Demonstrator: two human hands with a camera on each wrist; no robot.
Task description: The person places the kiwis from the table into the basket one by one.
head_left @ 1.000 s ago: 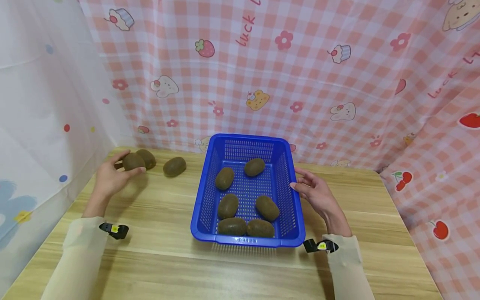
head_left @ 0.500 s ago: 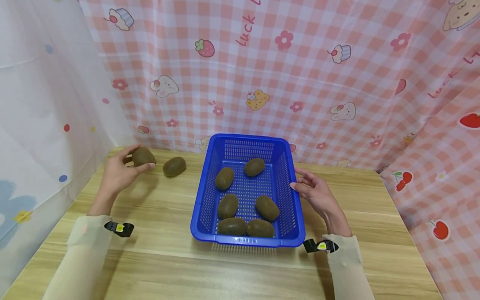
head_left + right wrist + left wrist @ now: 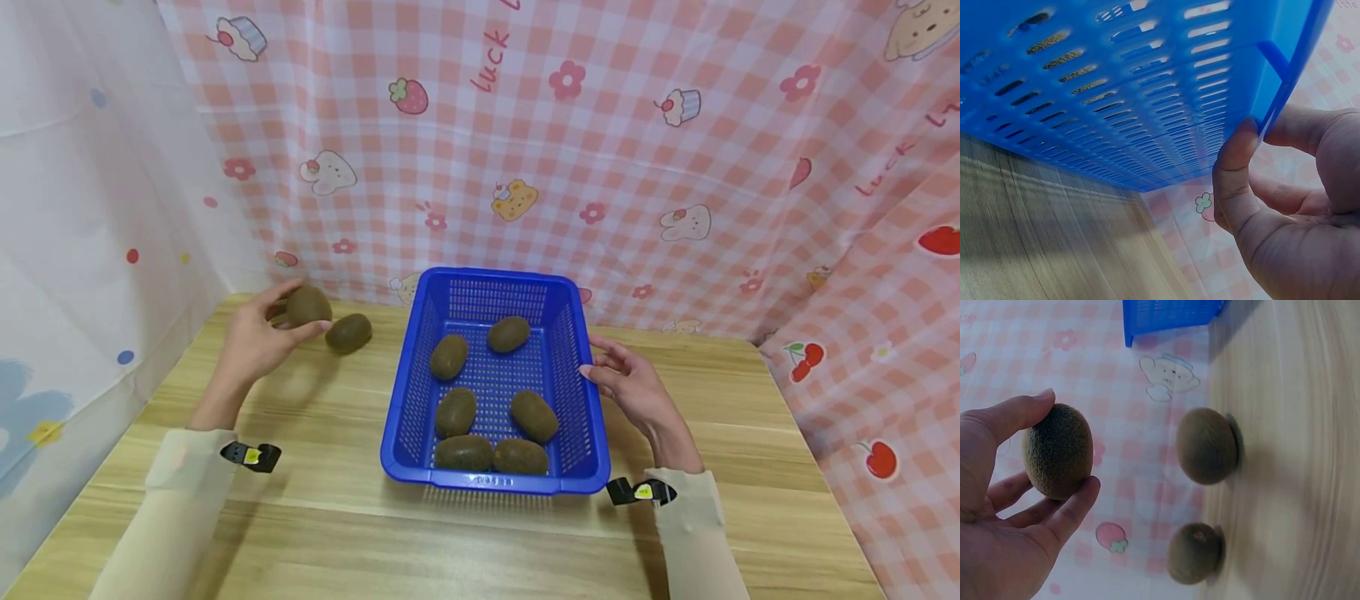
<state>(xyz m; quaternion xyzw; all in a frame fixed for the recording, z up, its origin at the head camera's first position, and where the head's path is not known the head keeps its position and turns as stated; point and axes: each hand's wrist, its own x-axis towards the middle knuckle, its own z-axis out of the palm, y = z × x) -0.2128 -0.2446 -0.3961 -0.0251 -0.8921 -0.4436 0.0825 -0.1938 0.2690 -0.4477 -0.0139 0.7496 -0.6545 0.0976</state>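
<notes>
My left hand [image 3: 255, 337] grips a brown fuzzy kiwi [image 3: 309, 307] between thumb and fingers, raised off the table. In the left wrist view the held kiwi [image 3: 1058, 452] hangs clear of two others, a nearer kiwi [image 3: 1194, 553] and a farther kiwi [image 3: 1207, 447]. From the head, one loose kiwi [image 3: 349, 333] lies just right of my left hand; the other is mostly hidden behind the hand. My right hand [image 3: 636, 392] pinches the right rim of a blue perforated plastic basket [image 3: 525, 483]. Several kiwis lie inside, including one kiwi [image 3: 509, 334] toward the back.
The basket stands mid-table on a light wood-grain table [image 3: 337, 533]. A pink checked curtain [image 3: 465, 150] hangs along the back edge and continues down the right. On the left hangs a white curtain [image 3: 82, 233] with coloured dots.
My left hand has lifted the kiwi and carried it right, toward the loose kiwi beside the basket. The right hand and the basket have stayed put.
</notes>
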